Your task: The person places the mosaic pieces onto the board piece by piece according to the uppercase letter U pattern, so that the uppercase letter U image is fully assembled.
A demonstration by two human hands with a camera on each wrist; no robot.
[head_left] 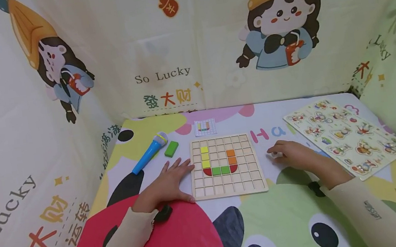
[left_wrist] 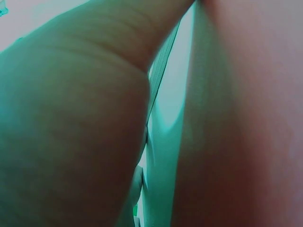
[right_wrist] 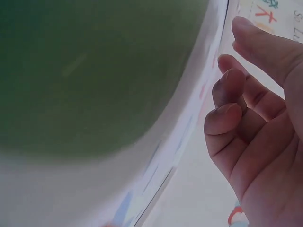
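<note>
A wooden grid board (head_left: 250, 178) lies flat on the table, bearing small colored tiles in a U shape. Yellow tiles (head_left: 205, 157) form its left side, orange tiles (head_left: 231, 156) its right, green tiles (head_left: 221, 170) the bottom between red corner tiles (head_left: 233, 169). My left hand (head_left: 170, 183) rests on the table with fingers spread, at the board's left edge. Skin of this hand (left_wrist: 71, 123) fills much of the left wrist view. To the right of the board, my right hand (head_left: 294, 154) has loosely bent fingers. Nothing is held by this hand (right_wrist: 255, 109) in the right wrist view.
Behind the board lies a small card (head_left: 204, 127) with a similar colored U. A blue toy microphone (head_left: 149, 154) and a green block (head_left: 171, 149) are at the back left. A picture puzzle board (head_left: 346, 133) lies at the right. Printed cloth (head_left: 210, 42) hangs around the table.
</note>
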